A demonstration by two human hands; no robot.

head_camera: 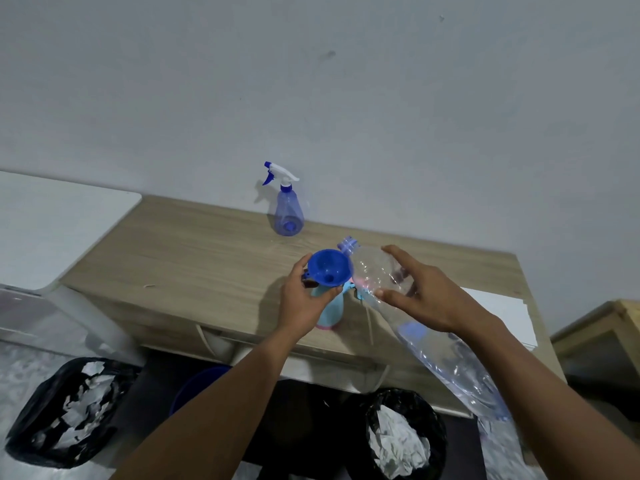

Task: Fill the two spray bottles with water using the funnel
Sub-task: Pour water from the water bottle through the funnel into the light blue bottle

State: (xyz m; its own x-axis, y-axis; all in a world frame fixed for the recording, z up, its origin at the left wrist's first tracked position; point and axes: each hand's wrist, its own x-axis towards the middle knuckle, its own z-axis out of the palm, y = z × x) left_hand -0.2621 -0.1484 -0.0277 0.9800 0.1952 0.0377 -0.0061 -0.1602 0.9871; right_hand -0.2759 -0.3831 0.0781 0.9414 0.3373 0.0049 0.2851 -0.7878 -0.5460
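Note:
A blue funnel (329, 271) sits in the neck of a light blue spray bottle (329, 310) near the front of the wooden table (180, 251). My left hand (304, 299) grips the funnel's rim and the bottle's neck. A large clear plastic water bottle (377, 271) is tilted, its blue-ringed mouth just beside the funnel's rim, and my right hand (426, 299) holds it near its shoulder. A second spray bottle (288, 209), translucent blue with a white and blue trigger head screwed on, stands at the back by the wall.
A white sheet (502, 313) lies on the table's right end. Below the table stand two black bags of paper scraps (69, 410) (401, 434) and a blue bucket (197, 382). A white surface (52, 223) is at the left, a wooden box (602, 337) at the right.

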